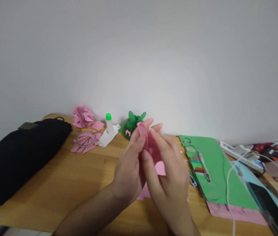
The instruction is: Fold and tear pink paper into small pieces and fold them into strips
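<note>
Between my two hands, above the middle of the table, is a folded piece of pink paper (pixel 143 129). My left hand (pixel 130 167) grips it from the left, its thumb pressed on the paper. The fingers and thumb of my right hand (pixel 170 167) pinch the same paper from the right. Part of the paper is hidden behind my fingers. Below my hands, more pink paper (pixel 160 168) lies on the table, mostly covered. Just beyond my fingertips stands a green pleated paper ornament (pixel 132 125) with leaf shapes and a small pink bow.
A glue stick (pixel 109 123) with a green cap stands at the back, near a pink paper flower (pixel 82 116) and pink strips (pixel 86 141) under a ring. A black bag (pixel 30 150) lies left. Rightward are green paper (pixel 217 170), scissors (pixel 193 179), a white cable (pixel 228 183) and a phone (pixel 271 206).
</note>
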